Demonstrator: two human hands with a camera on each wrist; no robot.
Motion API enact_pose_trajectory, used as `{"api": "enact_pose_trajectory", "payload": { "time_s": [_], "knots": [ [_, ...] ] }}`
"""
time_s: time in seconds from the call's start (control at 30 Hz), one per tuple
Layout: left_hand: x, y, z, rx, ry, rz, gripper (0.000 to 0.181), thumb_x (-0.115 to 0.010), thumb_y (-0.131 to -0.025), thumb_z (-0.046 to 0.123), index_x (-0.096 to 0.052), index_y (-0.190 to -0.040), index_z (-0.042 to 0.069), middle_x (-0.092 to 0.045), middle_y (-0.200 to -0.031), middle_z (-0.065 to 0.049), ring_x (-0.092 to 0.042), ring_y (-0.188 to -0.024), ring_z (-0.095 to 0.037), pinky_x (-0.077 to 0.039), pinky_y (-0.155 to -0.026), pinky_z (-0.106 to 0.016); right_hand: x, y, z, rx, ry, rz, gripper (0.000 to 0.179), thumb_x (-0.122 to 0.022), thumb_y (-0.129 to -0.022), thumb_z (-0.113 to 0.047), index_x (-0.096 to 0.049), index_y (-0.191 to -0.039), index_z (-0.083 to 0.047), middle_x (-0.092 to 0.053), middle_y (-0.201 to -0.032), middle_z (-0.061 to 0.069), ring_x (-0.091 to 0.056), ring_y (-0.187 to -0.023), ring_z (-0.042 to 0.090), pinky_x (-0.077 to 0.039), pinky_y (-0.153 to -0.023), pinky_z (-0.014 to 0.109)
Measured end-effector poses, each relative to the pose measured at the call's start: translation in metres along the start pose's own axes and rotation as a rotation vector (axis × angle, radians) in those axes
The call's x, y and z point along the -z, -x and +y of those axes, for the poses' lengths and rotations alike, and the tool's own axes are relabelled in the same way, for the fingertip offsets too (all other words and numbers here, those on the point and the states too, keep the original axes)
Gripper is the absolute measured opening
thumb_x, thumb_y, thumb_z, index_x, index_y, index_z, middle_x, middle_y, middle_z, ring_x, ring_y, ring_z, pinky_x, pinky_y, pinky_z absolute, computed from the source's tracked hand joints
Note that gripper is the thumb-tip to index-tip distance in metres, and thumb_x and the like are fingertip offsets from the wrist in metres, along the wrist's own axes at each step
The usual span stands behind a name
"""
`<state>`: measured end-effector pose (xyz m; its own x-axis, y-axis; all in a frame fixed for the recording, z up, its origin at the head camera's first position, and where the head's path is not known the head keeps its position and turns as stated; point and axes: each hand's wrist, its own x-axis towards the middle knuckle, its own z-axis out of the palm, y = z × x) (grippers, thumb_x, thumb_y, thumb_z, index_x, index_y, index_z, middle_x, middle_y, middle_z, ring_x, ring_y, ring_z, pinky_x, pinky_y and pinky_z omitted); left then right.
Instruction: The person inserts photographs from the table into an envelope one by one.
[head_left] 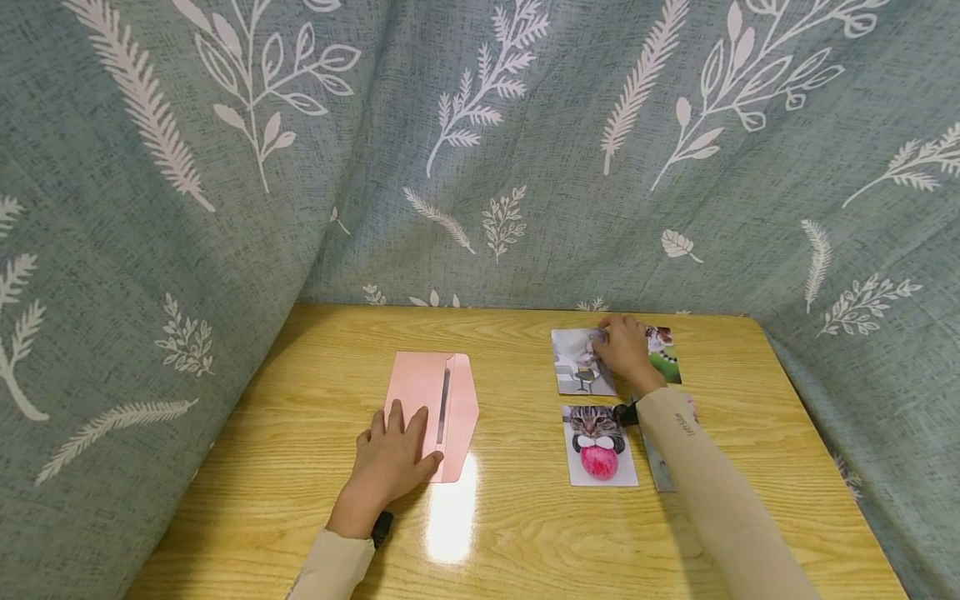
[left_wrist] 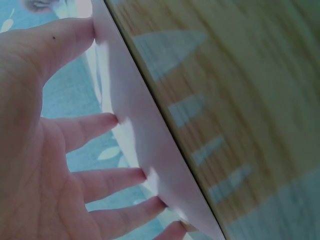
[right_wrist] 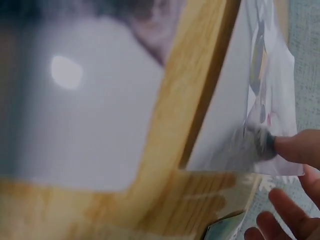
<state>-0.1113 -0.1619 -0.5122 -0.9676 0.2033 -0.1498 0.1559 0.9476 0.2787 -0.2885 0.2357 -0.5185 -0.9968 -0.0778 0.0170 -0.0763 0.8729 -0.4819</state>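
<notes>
A pink envelope [head_left: 420, 379] lies on the table with its pointed flap spread to the right and a dark grey strip showing at its opening. On its lower left part rests my left hand [head_left: 392, 450], fingers spread; the left wrist view shows the fingertips [left_wrist: 135, 174] touching the pink paper. At the far right, my right hand [head_left: 628, 348] pinches the right edge of a greyish photo card [head_left: 573, 358] with a wine glass printed on it. In the right wrist view the thumb [right_wrist: 297, 147] lies on the card's face and an index finger is at its edge.
Below that card lies a cat photo card [head_left: 600, 446] with a pink bubble. Another card [head_left: 665, 358], green and dark, sits right of my right hand. A fourth card [head_left: 662, 475] is mostly hidden under the right sleeve. Patterned curtain [head_left: 480, 167] surrounds the wooden table [head_left: 517, 525].
</notes>
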Motion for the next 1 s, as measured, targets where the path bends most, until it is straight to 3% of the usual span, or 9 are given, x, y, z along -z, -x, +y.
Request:
{"api": "enact_pose_trajectory", "payload": {
  "time_s": [0.1, 0.3, 0.43, 0.8, 1.0],
  "knots": [
    [0.0, -0.001, 0.0, -0.001, -0.007, -0.005, 0.077, -0.064, -0.094, 0.051, -0.037, -0.155, 0.012, -0.024, -0.155, -0.035, -0.024, -0.138, -0.059, -0.032, -0.098, -0.072, 0.001, 0.001, -0.001, -0.006, -0.06, 0.017, 0.032, -0.062, -0.099, -0.012, -0.055, -0.125, 0.004, -0.054, -0.119, 0.027, -0.047, -0.111, 0.044, -0.036, -0.095, 0.055],
    [0.002, -0.001, 0.0, 0.004, -0.005, -0.016, 0.076, -0.063, -0.095, 0.051, -0.036, -0.156, 0.012, -0.023, -0.155, -0.035, -0.022, -0.139, -0.059, -0.031, -0.099, -0.073, 0.002, 0.004, -0.002, -0.036, -0.213, -0.036, 0.033, -0.057, -0.101, -0.007, -0.047, -0.131, 0.004, -0.056, -0.123, 0.028, -0.058, -0.106, 0.041, -0.05, -0.079, 0.05],
    [0.003, 0.001, 0.001, 0.004, -0.001, -0.015, 0.076, -0.063, -0.095, 0.05, -0.037, -0.155, 0.013, -0.023, -0.155, -0.035, -0.022, -0.139, -0.059, -0.031, -0.099, -0.073, 0.003, 0.007, -0.002, -0.046, -0.279, -0.029, 0.032, -0.057, -0.101, -0.006, -0.047, -0.131, 0.004, -0.056, -0.123, 0.028, -0.058, -0.111, 0.042, -0.051, -0.083, 0.051],
    [0.001, 0.001, 0.0, -0.002, 0.009, -0.001, 0.077, -0.064, -0.094, 0.051, -0.037, -0.155, 0.012, -0.024, -0.155, -0.035, -0.022, -0.139, -0.059, -0.031, -0.099, -0.074, 0.006, 0.014, -0.003, -0.091, -0.513, -0.029, 0.038, -0.06, -0.101, -0.008, -0.046, -0.136, 0.003, -0.052, -0.126, 0.025, -0.057, -0.108, 0.039, -0.054, -0.077, 0.045],
    [-0.001, -0.001, -0.001, -0.003, 0.007, -0.001, 0.078, -0.063, -0.094, 0.051, -0.036, -0.156, 0.012, -0.023, -0.155, -0.035, -0.022, -0.139, -0.059, -0.031, -0.099, -0.074, 0.007, 0.018, -0.006, -0.119, -0.669, -0.06, 0.042, -0.06, -0.1, -0.006, -0.044, -0.137, 0.005, -0.051, -0.126, 0.027, -0.063, -0.092, 0.034, -0.057, -0.074, 0.046]
  ]
}}
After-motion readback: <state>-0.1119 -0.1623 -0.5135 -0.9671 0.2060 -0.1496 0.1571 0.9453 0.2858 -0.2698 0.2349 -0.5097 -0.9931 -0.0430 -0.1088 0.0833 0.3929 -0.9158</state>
